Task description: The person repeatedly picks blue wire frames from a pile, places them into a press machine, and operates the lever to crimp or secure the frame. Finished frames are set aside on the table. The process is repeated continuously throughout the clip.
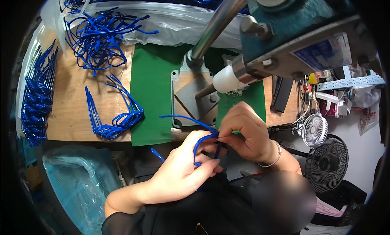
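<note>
A blue eyeglass frame (198, 147) is held in front of my body, just off the near edge of the work table. My left hand (180, 168) is closed around it, with the rim between thumb and fingers. One blue temple arm sticks out to the left above that hand, and another blue tip shows past its back. My right hand (247, 133), with a bracelet at the wrist, pinches at the corner of the frame where the temple arm joins. Anything small between those fingertips is hidden.
A bench press (280, 36) stands over its metal base (183, 119) on a green mat (150, 93). Blue eyeglass frames lie in a tangled pile (97, 40), a small group (118, 123) and a stacked row (36, 97). Fans (325, 162) stand at right, a plastic-covered blue chair (77, 182) at left.
</note>
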{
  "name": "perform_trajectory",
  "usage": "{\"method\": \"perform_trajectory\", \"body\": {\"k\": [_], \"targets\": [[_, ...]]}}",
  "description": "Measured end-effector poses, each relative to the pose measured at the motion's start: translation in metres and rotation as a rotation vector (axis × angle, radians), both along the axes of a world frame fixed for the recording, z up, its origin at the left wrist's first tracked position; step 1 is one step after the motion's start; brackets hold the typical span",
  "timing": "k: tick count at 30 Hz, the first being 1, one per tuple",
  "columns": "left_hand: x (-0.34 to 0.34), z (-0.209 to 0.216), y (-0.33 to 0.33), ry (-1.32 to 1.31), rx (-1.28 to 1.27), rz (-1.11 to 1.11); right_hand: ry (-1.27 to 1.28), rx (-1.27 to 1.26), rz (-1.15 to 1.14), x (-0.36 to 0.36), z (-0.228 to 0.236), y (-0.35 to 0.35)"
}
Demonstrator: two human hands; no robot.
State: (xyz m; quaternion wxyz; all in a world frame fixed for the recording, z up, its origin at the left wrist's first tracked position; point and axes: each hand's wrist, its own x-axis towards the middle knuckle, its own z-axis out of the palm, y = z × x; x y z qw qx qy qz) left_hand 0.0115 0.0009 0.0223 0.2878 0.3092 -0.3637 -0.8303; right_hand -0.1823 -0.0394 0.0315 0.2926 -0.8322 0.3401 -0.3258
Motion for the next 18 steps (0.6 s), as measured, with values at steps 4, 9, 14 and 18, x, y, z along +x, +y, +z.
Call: {"method": "perform_trajectory", "body": {"k": [4, 9, 14, 18], "targets": [[0.0047, -0.0013, -0.0017, 0.02, 0.016, -0.058, -0.035, -0.027, 0.039, 0.003, -0.0032, -0.0019], [0.0057, 0.001, -0.0032, 0.015, 0.028, -0.091, -0.057, 0.075, 0.04, 0.0011, -0.0002, -0.0022], [0.0031, -0.0007, -0.0005, -0.038, -0.06, -0.095, -0.144, 0.156, 0.021, -0.0016, -0.0054, 0.0008], [0.0076, 0.0048, -0.0069, 0.046, 0.078, -0.154, -0.181, 0.22, 0.055, -0.0022, -0.0043, -0.0015]]}}
